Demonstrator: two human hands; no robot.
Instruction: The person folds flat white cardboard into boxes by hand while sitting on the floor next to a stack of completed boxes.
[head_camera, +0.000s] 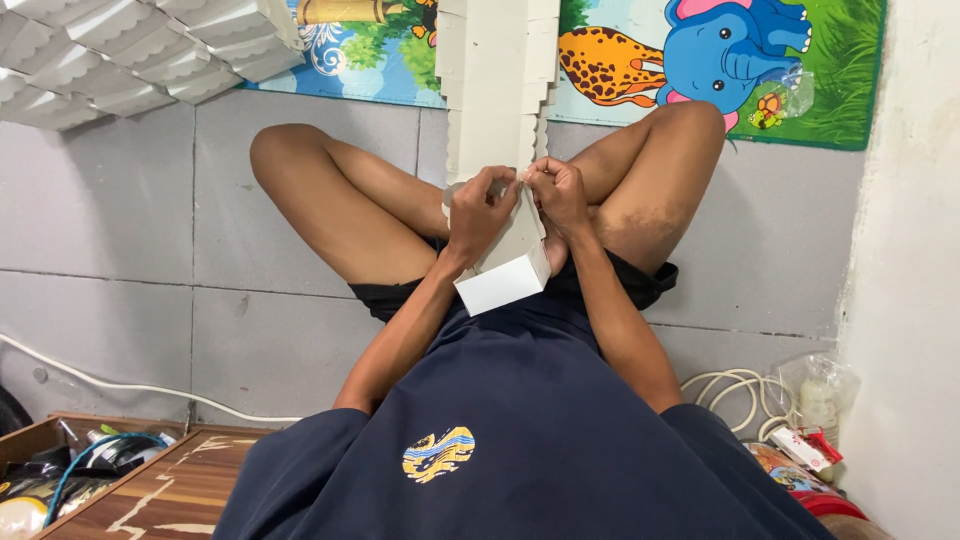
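- Left hand (482, 212) and right hand (558, 192) are each holding a closed grip on the white box (503, 275) at frame centre; fingertips are hiding its top.
- White boxes (497, 80) are standing stacked above, cut off.

Two hands (520, 200), one white box (505, 275), two stacks of flat boxes (495, 80).

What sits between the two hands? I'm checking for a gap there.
In the head view, the top edge of the white box sits between the left hand and right hand; both pinch it.
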